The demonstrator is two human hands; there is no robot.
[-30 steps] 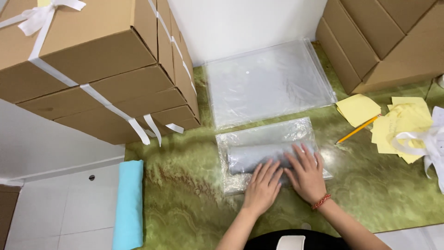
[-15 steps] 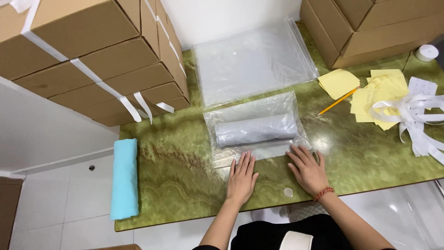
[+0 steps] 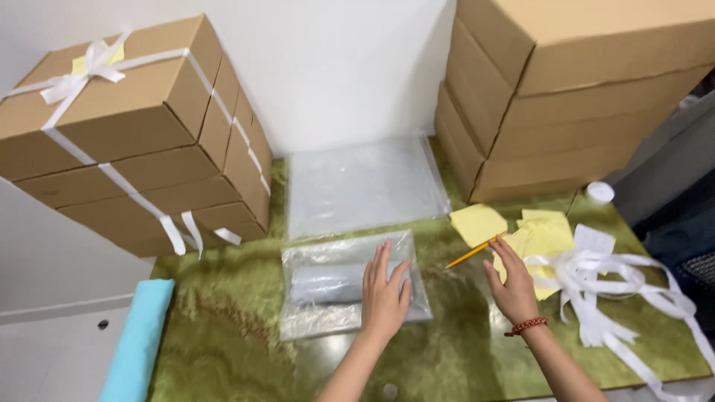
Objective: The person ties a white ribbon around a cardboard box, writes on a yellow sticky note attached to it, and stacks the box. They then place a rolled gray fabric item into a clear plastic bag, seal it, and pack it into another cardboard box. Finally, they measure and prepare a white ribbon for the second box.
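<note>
The left hand (image 3: 385, 292) lies flat, fingers spread, on the right end of the clear bagged grey roll (image 3: 350, 286), its long axis three-to-nine, while the open, empty right hand (image 3: 512, 286) hovers at three o'clock, nearer the pencil (image 3: 472, 254).

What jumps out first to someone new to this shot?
Two stacks of cardboard boxes: the left stack tied with white ribbon, the right stack plain, on either side of the green marbled table. In the middle, the left hand lies flat on a clear plastic bag holding a grey folded item, while the right hand hovers open by a pencil and yellow notes.
</note>
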